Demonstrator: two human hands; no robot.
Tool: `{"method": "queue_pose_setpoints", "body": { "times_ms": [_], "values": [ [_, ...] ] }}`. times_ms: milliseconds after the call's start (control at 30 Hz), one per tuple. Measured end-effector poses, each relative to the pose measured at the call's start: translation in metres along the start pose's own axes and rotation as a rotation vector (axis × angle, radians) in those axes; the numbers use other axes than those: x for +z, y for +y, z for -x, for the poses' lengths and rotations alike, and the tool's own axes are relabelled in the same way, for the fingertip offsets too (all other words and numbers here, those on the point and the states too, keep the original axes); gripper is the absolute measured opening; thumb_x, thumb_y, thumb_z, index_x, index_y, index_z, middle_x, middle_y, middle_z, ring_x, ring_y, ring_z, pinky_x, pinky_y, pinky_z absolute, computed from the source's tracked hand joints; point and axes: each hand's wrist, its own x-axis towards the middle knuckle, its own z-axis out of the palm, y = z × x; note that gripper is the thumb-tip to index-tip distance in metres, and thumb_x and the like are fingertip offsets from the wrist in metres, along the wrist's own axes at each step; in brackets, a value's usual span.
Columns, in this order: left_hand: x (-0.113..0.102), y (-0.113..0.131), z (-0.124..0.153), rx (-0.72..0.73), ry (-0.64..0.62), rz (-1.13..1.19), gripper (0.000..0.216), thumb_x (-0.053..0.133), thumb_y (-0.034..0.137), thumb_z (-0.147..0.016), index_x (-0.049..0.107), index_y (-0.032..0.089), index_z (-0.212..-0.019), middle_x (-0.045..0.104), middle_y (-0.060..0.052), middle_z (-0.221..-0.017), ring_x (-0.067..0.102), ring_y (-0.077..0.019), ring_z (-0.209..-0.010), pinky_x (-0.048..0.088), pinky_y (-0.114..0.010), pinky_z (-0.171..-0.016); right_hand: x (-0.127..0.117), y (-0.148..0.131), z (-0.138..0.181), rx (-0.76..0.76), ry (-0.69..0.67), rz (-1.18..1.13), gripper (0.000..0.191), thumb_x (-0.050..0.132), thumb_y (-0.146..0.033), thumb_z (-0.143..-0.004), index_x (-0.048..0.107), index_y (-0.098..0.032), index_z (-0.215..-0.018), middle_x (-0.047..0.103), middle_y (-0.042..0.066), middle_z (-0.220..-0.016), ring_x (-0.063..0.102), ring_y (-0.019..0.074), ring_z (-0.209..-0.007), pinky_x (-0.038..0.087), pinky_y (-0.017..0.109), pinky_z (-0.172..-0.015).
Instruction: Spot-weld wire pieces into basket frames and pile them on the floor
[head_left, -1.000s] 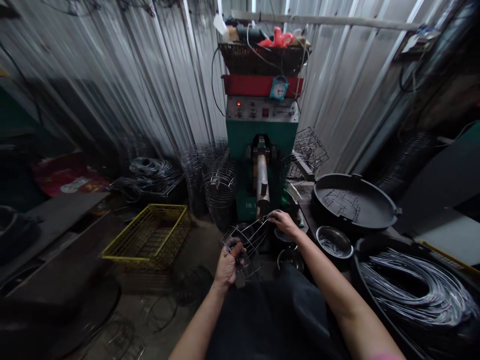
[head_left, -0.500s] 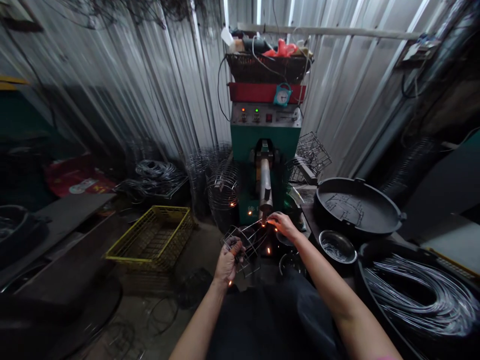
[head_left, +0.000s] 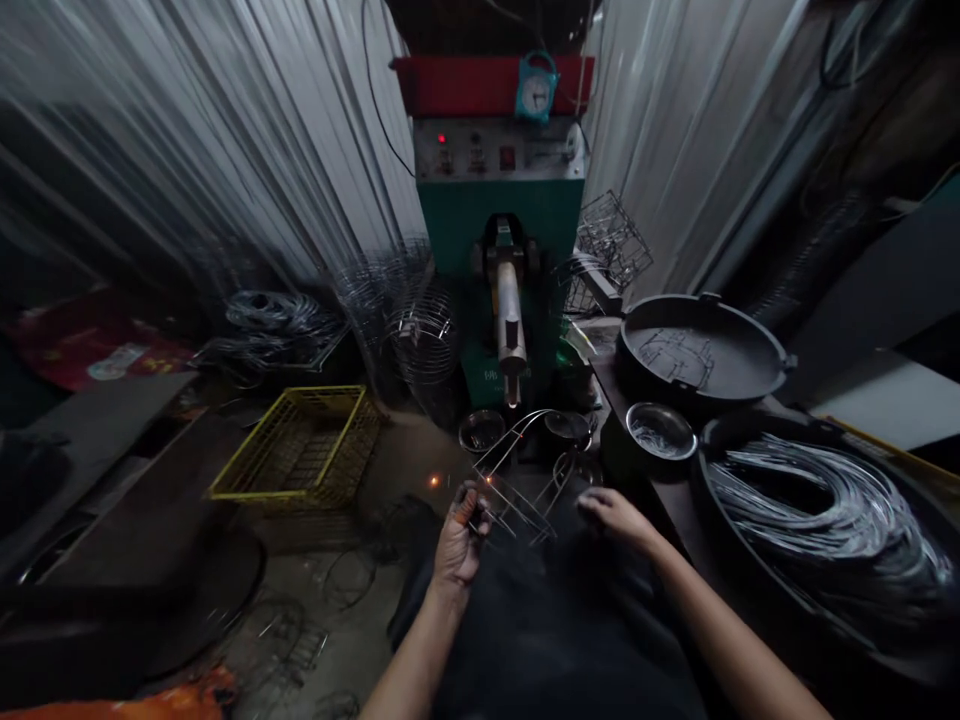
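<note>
My left hand [head_left: 461, 535] is closed around a wire frame [head_left: 523, 508], a small cage of bent metal rods held tilted in front of my lap. A curved end of the frame reaches up just below the electrode [head_left: 512, 385] of a green spot welder [head_left: 450, 225], apart from its tip. My right hand [head_left: 619, 518] is to the right of the frame, off it, with its fingers curled together above the dark apron [head_left: 555, 620]. Whatever those fingers hold, if anything, cannot be made out. A few orange sparks glow near my left hand.
At right are a round black pan [head_left: 705, 350] with small wire pieces, a metal bowl [head_left: 660, 430] of short pieces, and a large tub [head_left: 712, 500] holding bundled wire [head_left: 832, 500]. A yellow crate [head_left: 292, 492] stands left. Wire coils [head_left: 274, 312] lie behind it.
My right hand has left the electrode and drawn back right and down. The wire frame has come away below the tip. Sparks have thinned, the welder's green light is off, and my view has tipped down.
</note>
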Motion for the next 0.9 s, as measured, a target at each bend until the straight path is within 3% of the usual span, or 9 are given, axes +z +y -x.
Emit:
{"method": "queue_pose_setpoints", "body": {
  "times_ms": [67,133,200,333,500,633,733,833,900],
  "values": [
    [0.003,-0.007,0.013,-0.093,0.017,0.156,0.018,0.067,0.017,-0.066,0.054,0.016,-0.079,0.048,0.004,-0.058,0.045,-0.0032,-0.046,0.030,-0.009,-0.032,0.017,0.025,0.027,0.213,-0.152,-0.175,0.020,0.051,-0.032,-0.073,0.058,-0.015,-0.078,0.057,0.003,-0.068,0.056,0.0148,-0.056,0.046,0.025,-0.047],
    [0.008,-0.010,0.025,-0.164,-0.001,0.316,0.003,0.053,0.013,-0.077,0.053,0.015,-0.074,0.046,0.003,-0.058,0.043,-0.0017,-0.047,0.031,-0.006,-0.033,0.033,0.039,0.047,0.322,-0.151,-0.363,0.019,0.049,-0.027,-0.073,0.057,-0.016,-0.087,0.057,0.003,-0.069,0.056,0.0135,-0.054,0.046,0.024,-0.046],
    [0.014,-0.010,0.036,-0.204,-0.042,0.437,0.018,0.039,0.012,-0.085,0.053,0.014,-0.073,0.044,0.002,-0.059,0.042,-0.0010,-0.047,0.033,-0.004,-0.035,0.045,0.044,0.060,0.339,-0.101,-0.484,0.026,0.049,-0.022,-0.072,0.055,-0.018,-0.097,0.058,0.002,-0.072,0.057,0.0124,-0.055,0.047,0.024,-0.049],
    [0.022,-0.006,0.058,-0.241,-0.084,0.522,0.030,0.026,0.015,-0.090,0.052,0.013,-0.074,0.044,0.001,-0.060,0.043,-0.0014,-0.049,0.037,-0.003,-0.037,0.049,0.035,0.071,0.089,-0.028,-0.479,0.051,0.058,-0.024,-0.069,0.044,-0.025,-0.118,0.057,0.005,-0.098,0.058,0.0156,-0.076,0.050,0.030,-0.067],
    [0.020,0.002,0.078,-0.277,-0.057,0.485,0.030,0.028,0.015,-0.089,0.052,0.012,-0.072,0.047,0.000,-0.061,0.047,-0.0025,-0.051,0.040,-0.005,-0.038,0.051,0.024,0.074,-0.316,-0.006,-0.226,0.028,0.054,-0.040,-0.076,0.060,-0.023,-0.098,0.044,0.007,-0.121,0.045,0.0217,-0.108,0.044,0.034,-0.085],
    [0.003,0.004,0.077,-0.329,-0.117,0.470,0.032,0.031,0.023,-0.089,0.057,0.011,-0.075,0.055,-0.004,-0.064,0.053,-0.0047,-0.054,0.047,-0.012,-0.049,0.056,0.027,0.078,-0.458,-0.006,-0.101,0.027,0.052,-0.043,-0.078,0.064,-0.020,-0.087,0.049,0.010,-0.114,0.049,0.0221,-0.102,0.046,0.034,-0.079],
    [-0.017,-0.009,0.070,-0.338,-0.264,0.423,0.040,0.034,0.040,-0.086,0.061,0.011,-0.090,0.064,-0.010,-0.079,0.061,-0.0146,-0.078,0.049,-0.027,-0.073,0.052,0.027,0.082,-0.603,0.119,0.025,0.028,0.048,-0.042,-0.081,0.064,-0.019,-0.085,0.059,0.009,-0.095,0.055,0.0199,-0.092,0.045,0.034,-0.080],
    [-0.036,-0.032,0.061,-0.291,-0.434,0.361,0.056,0.033,0.056,-0.080,0.059,0.013,-0.105,0.063,-0.014,-0.099,0.055,-0.0235,-0.099,0.036,-0.045,-0.092,0.046,0.019,0.086,-0.681,0.239,0.140,0.028,0.043,-0.039,-0.084,0.063,-0.019,-0.087,0.061,0.007,-0.083,0.058,0.0172,-0.078,0.047,0.029,-0.071],
    [-0.045,-0.044,0.056,-0.273,-0.463,0.344,0.064,0.029,0.063,-0.077,0.058,0.015,-0.108,0.061,-0.014,-0.105,0.052,-0.0254,-0.104,0.027,-0.050,-0.097,0.043,0.012,0.087,-0.668,0.284,0.216,0.026,0.043,-0.036,-0.085,0.062,-0.019,-0.088,0.062,0.006,-0.080,0.058,0.0166,-0.074,0.047,0.027,-0.067]
  ]
}}
